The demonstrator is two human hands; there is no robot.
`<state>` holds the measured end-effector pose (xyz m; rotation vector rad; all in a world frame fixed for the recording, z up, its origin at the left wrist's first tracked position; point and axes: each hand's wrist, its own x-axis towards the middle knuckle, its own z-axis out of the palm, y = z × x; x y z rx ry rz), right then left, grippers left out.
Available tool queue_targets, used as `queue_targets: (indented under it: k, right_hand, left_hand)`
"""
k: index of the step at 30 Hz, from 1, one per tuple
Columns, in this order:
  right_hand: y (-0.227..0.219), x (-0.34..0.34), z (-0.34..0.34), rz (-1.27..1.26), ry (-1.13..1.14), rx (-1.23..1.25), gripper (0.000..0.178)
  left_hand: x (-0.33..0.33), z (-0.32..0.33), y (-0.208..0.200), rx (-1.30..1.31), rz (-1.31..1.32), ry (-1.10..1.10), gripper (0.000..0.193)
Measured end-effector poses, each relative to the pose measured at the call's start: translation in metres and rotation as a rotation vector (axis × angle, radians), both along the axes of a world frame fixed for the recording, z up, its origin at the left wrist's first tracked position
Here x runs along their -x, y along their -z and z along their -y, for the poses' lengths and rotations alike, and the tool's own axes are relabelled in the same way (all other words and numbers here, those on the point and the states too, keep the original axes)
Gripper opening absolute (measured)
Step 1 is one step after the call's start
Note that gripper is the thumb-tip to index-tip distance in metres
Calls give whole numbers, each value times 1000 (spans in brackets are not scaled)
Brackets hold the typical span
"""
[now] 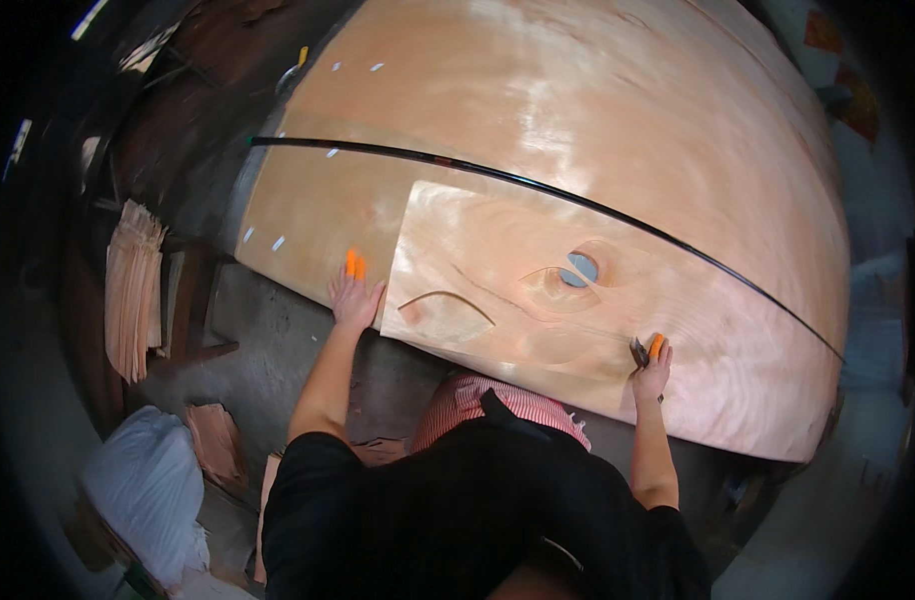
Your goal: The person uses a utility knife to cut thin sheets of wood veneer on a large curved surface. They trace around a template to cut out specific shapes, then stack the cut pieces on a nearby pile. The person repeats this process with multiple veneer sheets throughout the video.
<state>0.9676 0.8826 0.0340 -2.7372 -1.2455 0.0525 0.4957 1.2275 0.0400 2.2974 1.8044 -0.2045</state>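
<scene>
A large sheet of pale wood veneer (628,130) lies before me. On its near part is a smaller rectangular veneer piece (448,240) with leaf-shaped cuts and a rounded opening. My left hand (355,300) rests flat beside the piece's left edge, fingers stretched out, orange covers on some fingertips. At the right end of the piece, my right hand (653,375) is closed round a small dark hand tool (639,352), whose exact kind I cannot make out. Orange shows on a fingertip there too.
A long thin black strip (498,178) runs across the big sheet beyond the smaller piece. Small white tape bits (278,243) dot the left side. Stacked veneer strips (133,290) stand at left, above a whitish plastic bag (148,490) and veneer scraps (216,440).
</scene>
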Motion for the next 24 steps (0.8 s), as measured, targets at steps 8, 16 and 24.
queue_targets:
  k: [8,16,24]
  right_hand:
    - [-7,-5,-17,-45,89,-28,56]
    - [-14,-4,-19,-49,147,-81,51]
    - [-38,-24,-48,-239,294,-453,32]
  left_hand:
    - [-18,-57,-15,-116,589,-210,52]
    - [-127,12,-36,-53,217,535,73]
    - [-123,34,-23,-160,411,509,53]
